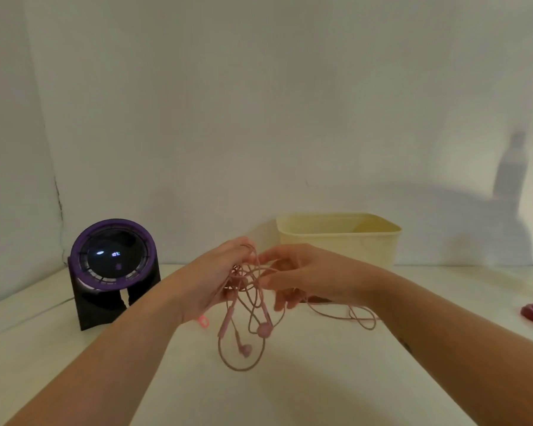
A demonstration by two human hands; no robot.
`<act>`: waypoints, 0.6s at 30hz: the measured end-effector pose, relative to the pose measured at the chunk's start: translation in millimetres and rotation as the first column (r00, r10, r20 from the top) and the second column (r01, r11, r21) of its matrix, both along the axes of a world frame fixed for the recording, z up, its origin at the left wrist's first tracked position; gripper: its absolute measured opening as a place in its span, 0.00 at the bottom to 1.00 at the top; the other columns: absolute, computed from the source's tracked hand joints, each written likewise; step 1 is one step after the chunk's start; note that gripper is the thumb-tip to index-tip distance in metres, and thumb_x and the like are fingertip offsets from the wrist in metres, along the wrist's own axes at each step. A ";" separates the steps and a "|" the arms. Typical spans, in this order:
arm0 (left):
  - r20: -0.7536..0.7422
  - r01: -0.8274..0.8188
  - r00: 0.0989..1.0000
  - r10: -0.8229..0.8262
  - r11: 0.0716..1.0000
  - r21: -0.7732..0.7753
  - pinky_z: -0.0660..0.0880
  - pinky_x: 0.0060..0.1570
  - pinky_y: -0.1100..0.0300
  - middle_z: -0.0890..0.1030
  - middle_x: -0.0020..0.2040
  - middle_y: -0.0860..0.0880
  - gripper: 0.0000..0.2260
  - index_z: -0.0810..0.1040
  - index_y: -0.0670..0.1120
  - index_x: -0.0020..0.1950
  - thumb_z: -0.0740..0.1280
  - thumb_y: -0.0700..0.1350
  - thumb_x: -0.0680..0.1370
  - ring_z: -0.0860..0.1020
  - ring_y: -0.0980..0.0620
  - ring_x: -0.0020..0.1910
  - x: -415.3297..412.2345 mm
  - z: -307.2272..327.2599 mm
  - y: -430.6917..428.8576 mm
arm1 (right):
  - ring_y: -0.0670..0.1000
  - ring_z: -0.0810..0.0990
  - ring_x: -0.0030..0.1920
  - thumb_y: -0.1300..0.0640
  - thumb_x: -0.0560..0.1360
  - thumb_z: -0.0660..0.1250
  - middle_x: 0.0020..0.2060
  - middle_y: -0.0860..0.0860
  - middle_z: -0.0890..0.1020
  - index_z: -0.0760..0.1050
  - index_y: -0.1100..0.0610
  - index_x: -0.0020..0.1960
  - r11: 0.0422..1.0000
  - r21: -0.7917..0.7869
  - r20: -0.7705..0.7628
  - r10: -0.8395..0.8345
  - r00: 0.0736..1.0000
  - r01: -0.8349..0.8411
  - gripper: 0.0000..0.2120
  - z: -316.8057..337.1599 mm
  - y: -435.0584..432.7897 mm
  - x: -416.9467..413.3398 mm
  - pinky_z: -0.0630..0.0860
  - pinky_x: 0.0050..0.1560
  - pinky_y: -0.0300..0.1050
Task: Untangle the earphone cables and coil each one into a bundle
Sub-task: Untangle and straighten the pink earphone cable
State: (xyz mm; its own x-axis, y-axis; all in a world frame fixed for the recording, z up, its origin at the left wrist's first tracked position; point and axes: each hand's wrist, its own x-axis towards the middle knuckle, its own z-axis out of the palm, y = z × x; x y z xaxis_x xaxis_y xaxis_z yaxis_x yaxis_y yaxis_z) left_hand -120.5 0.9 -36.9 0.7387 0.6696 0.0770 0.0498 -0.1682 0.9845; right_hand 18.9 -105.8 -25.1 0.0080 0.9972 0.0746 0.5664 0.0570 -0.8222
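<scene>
Centrally, a tangle of pink cables (249, 281) is held above the tabletop (290, 395) between two hands close together. The knot is gripped by the curled left hand (216, 281), and strands are pinched by the right hand (305, 278). Two earbuds (263, 330) are hung below, and one strand is trailed right along the tabletop. A cream box (336, 238) is seen farther back, a purple-ringed device (114, 259) far left.
</scene>
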 end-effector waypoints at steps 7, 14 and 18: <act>0.018 -0.035 0.999 0.034 0.992 0.119 0.63 0.23 0.68 0.77 0.47 0.47 0.07 0.78 0.51 0.56 0.64 0.46 0.78 0.69 0.59 0.27 -15.4 5.5 13.9 | 0.45 0.57 0.25 0.56 0.79 0.59 0.26 0.47 0.68 0.79 0.63 0.49 0.999 -0.011 -0.269 0.035 0.962 -0.040 0.13 -0.9 1.9 17.2 0.54 0.24 0.36; -0.116 0.068 0.993 -0.035 0.953 0.296 0.63 0.27 0.63 0.72 0.27 0.59 0.04 0.78 0.47 0.44 0.66 0.46 0.77 0.64 0.58 0.27 -28.6 8.0 12.3 | 0.46 0.61 0.21 0.52 0.81 0.53 0.26 0.52 0.75 0.80 0.60 0.47 0.977 0.059 -0.781 -0.081 0.619 0.203 0.19 2.7 -2.9 40.0 0.62 0.24 0.37; -0.196 0.014 0.978 0.075 0.909 0.418 0.66 0.27 0.62 0.72 0.27 0.59 0.05 0.81 0.52 0.43 0.68 0.52 0.76 0.66 0.61 0.26 -24.8 3.7 12.6 | 0.46 0.60 0.22 0.54 0.82 0.54 0.26 0.52 0.76 0.80 0.60 0.44 0.944 0.066 -0.711 -0.182 0.680 0.322 0.19 1.3 -4.4 36.7 0.60 0.23 0.37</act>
State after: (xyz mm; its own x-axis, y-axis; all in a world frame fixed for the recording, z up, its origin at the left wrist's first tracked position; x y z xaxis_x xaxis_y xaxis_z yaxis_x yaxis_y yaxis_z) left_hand -145.3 13.5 -33.2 0.7474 0.6324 0.2035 0.2524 -0.5536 0.7936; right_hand 55.6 -110.2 -23.8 0.3756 0.9200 0.1122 -0.1386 0.1754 -0.9747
